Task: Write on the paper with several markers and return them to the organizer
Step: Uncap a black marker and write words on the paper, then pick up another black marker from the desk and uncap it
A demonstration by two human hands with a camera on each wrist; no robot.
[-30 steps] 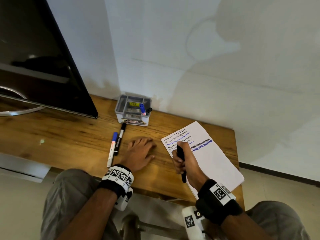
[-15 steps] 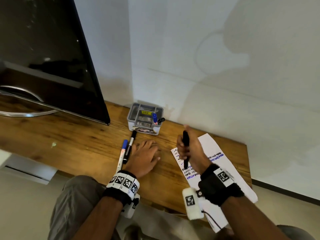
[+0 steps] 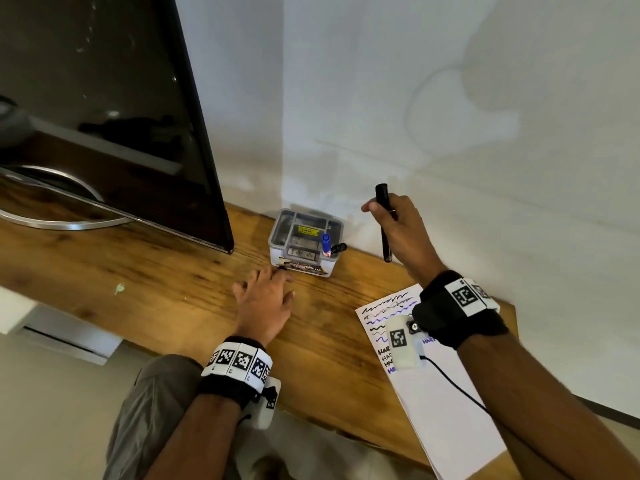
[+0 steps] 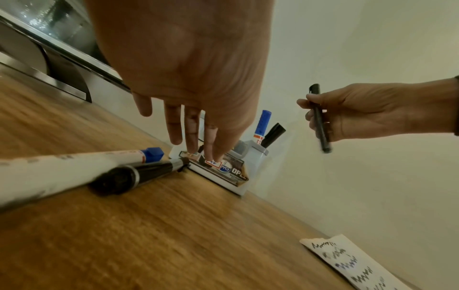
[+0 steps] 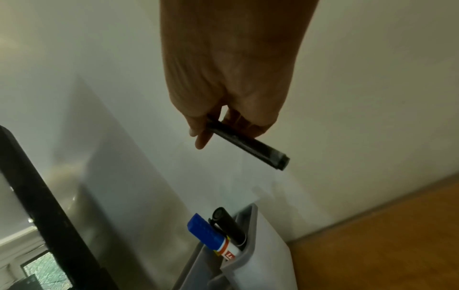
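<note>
A grey-and-white organizer (image 3: 304,242) stands on the wooden table (image 3: 156,289) by the wall. A blue-capped marker (image 3: 325,241) and a black marker (image 3: 338,248) stand in its right corner. My right hand (image 3: 401,233) grips another black marker (image 3: 384,223), nearly upright, in the air to the right of and above the organizer (image 5: 261,261). My left hand (image 3: 265,299) lies flat, fingers straight, fingertips at the organizer's front edge; I cannot tell if they touch. Beneath it lie a white blue-capped marker (image 4: 74,166) and a black marker (image 4: 139,172). The written paper (image 3: 433,393) lies at the right, partly under my right wrist.
A large dark screen (image 3: 104,116) on a curved metal stand (image 3: 52,216) fills the table's left back. The white wall runs right behind the organizer. The paper overhangs the table's front edge near my knees.
My right hand has lifted the black marker off the paper and carried it up toward the organizer. My left hand has slid forward over the two lying markers.
</note>
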